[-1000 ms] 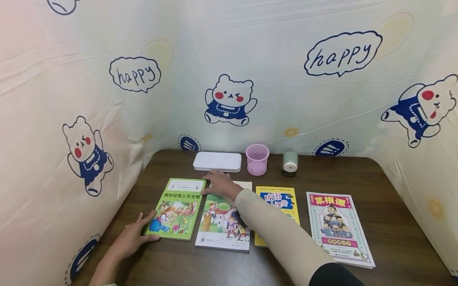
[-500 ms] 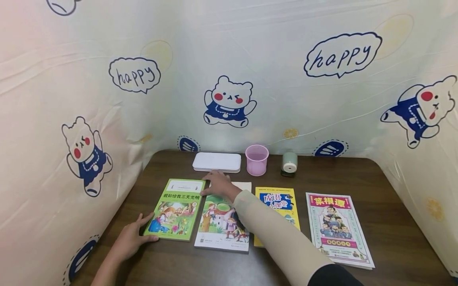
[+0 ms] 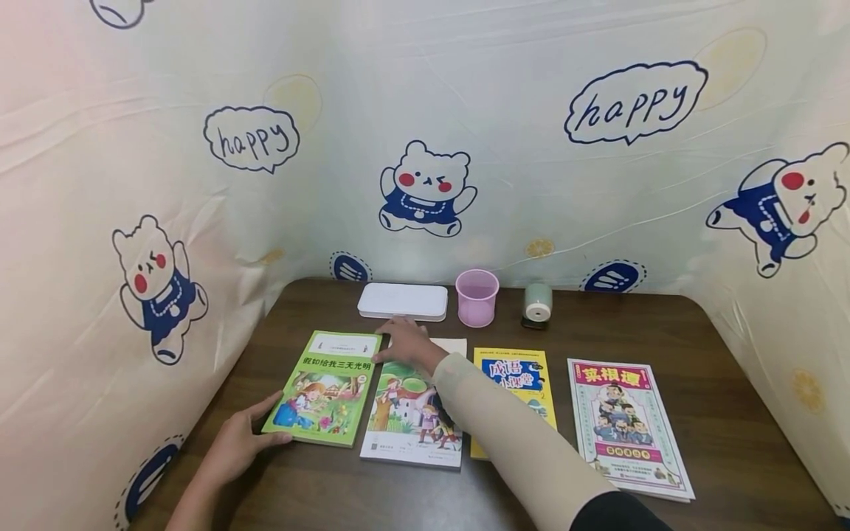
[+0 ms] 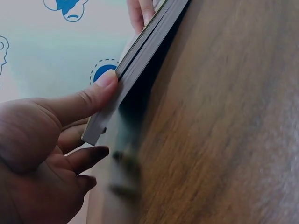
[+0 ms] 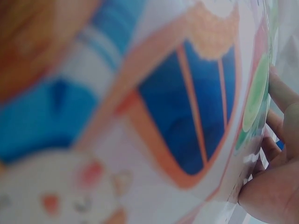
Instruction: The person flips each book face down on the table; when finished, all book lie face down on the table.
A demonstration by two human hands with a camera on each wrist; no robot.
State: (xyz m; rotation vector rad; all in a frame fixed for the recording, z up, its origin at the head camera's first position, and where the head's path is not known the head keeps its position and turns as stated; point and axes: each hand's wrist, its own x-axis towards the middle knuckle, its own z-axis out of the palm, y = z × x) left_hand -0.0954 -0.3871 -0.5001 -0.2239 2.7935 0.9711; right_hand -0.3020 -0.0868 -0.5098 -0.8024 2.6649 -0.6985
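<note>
A green storybook [image 3: 325,391] lies at the left of the table, its near left corner tipped slightly up. My left hand [image 3: 239,435] pinches that corner, thumb on the near edge and fingers passing beneath; in the left wrist view the thumb [image 4: 107,79] presses the page edges over a dark gap. Reaching across from the right, my right hand [image 3: 413,343] grips the storybook's far right corner. Beneath this hand and forearm lies a white picture book [image 3: 398,413], partly covered. Its printed cover [image 5: 177,107] fills most of the right wrist view.
A yellow book [image 3: 511,361] lies partly under the right forearm, with a pink-bordered book [image 3: 631,428] farther right. Along the back of the brown table [image 3: 617,317] stand a white flat case [image 3: 403,301], a pink cup [image 3: 477,299] and a green pencil sharpener [image 3: 537,304]. Printed curtains enclose the table.
My left fingers have slipped under the green storybook's left edge, and its near left corner has risen slightly. The right hand has stayed in place.
</note>
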